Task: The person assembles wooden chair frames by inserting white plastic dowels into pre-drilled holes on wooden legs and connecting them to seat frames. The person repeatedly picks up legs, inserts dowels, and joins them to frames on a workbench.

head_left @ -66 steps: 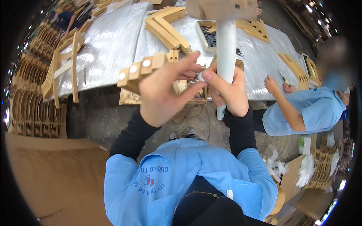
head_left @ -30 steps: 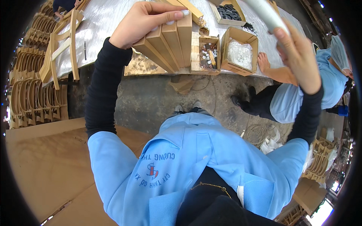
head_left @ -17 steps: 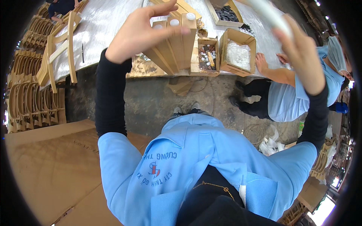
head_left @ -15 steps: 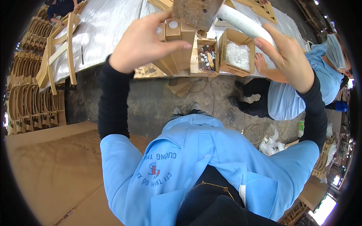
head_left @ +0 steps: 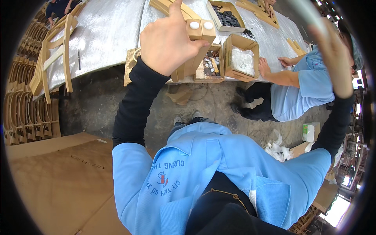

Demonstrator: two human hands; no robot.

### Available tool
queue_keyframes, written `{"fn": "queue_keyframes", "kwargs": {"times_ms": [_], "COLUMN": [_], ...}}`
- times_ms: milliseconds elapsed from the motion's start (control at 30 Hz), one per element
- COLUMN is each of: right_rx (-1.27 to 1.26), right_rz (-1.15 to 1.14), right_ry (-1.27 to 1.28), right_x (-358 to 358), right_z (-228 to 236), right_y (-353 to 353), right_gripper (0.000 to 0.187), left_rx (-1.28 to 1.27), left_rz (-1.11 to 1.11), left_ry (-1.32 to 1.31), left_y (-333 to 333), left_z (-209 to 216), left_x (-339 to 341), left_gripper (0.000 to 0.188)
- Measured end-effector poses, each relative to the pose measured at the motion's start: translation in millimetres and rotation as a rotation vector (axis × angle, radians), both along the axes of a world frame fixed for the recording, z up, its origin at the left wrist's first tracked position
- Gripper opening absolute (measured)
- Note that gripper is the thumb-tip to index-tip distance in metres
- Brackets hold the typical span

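Wooden legs [head_left: 196,47] sit clamped in left hand [head_left: 166,39] fingers; right hand [head_left: 331,58] grips a blurred handle.

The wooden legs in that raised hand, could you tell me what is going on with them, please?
A person in a blue jacket holds a bundle of wooden legs up in the left hand; two leg ends show round white pads. The right hand is lifted off to the side, gripping a pale tube that is too blurred to identify. Below, open cardboard boxes of small parts sit on the foil-covered table, where a seated co-worker also works.
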State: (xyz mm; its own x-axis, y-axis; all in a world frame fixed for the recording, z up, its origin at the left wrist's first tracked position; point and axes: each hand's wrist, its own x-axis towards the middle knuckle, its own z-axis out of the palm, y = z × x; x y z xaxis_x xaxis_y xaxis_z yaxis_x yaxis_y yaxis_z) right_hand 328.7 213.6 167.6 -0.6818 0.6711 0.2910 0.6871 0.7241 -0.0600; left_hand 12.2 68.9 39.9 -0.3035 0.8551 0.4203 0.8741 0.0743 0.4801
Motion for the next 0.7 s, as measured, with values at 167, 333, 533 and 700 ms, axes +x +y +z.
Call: {"fn": "queue_keyframes", "kwargs": {"times_ms": [167, 333, 533, 700], "right_rx": [0.419, 0.337, -0.736, -1.254], "right_rz": [0.052, 0.482, -0.407, -0.463], "right_ry": [0.084, -0.560, 0.188, 0.605], "right_x": [56, -6, -2, -4], "right_z": [-22, -60, -171, -318], "right_y": [3, -4, 67, 96], "right_gripper": [0.037, 0.035, 0.070, 0.071], "left_rx": [-0.087, 0.165, 0.160, 0.403], "left_rz": [-0.006, -0.013, -0.046, -0.291], "left_ry": [-0.022, 0.156, 0.154, 0.024], "left_y": [5, 11, 14, 18], "left_z": [3, -20, -28, -30], "left_x": [-2, -11, -12, -22], "left_gripper": [0.090, 0.099, 0.099, 0.097]}}
